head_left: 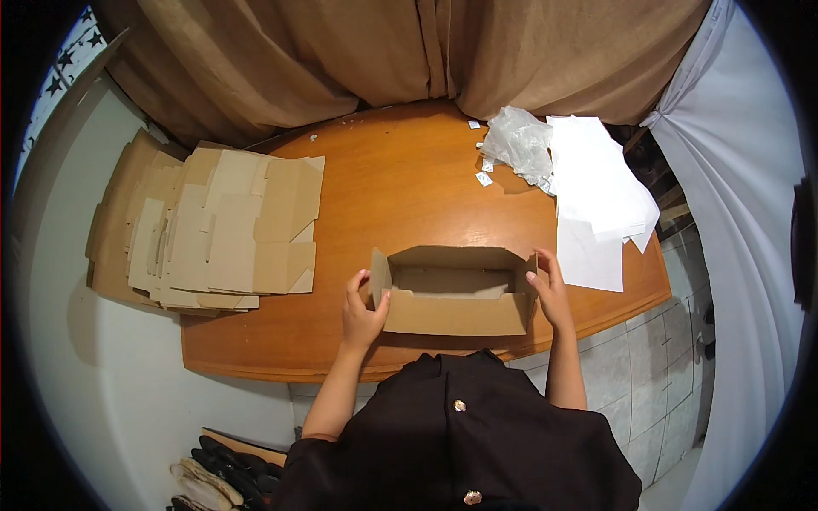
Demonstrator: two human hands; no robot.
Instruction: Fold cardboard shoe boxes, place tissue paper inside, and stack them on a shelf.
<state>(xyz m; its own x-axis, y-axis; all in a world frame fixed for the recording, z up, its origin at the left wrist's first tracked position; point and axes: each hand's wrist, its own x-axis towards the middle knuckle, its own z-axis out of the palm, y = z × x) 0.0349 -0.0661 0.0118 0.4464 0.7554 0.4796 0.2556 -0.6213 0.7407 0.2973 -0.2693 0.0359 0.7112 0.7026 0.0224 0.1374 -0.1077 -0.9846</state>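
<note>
An open-topped cardboard box (pixel 456 315), brown and long, stands near the front edge of the table with its inside facing up. At its left end, my left hand (pixel 365 315) grips the upright end panel, thumb on the near side and fingers behind. The right end panel is pinched between the thumb and fingers of my right hand (pixel 552 294). Nothing can be seen inside the box.
Flat cardboard blanks (pixel 230 226) lie piled on the left of the wooden table (pixel 400 187). At the back right are a crumpled clear plastic bag (pixel 518 140), small white packets (pixel 484 179) and white paper sheets (pixel 596 187). Brown curtains (pixel 298 60) hang behind.
</note>
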